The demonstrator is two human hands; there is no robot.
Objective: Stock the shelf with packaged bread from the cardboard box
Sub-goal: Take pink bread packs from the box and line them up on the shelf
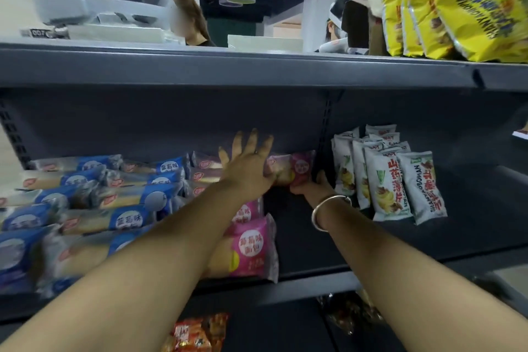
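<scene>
Left hand: the left hand (248, 168) is in the middle of the frame, fingers straight and spread, palm pressing on the pink plastic bread pack (290, 170) at the back of the grey metal shelf (308, 284)
Right hand: the right hand (313, 184) is just right of the middle, under the same pink pack; its fingers are hidden, so I cannot tell how far they curl, but it looks like it holds the pack from below
Bracelet: a silver ring bracelet (328, 213) sits on the right wrist
Other bread: blue plastic bread packs (114, 200) lie in rows at the left of the frame, and more pink bread packs (251, 248) lie low in the middle
Next to it: white snack bags (397, 183) stand at the right, near the right hand
Box: the cardboard box is not in view
What could go wrong: the pink pack could slide off the pile if it is pushed too hard
Also: the right arm could knock the white bags over, since they stand so close
Also: pressing hard could squash the soft bread
</scene>
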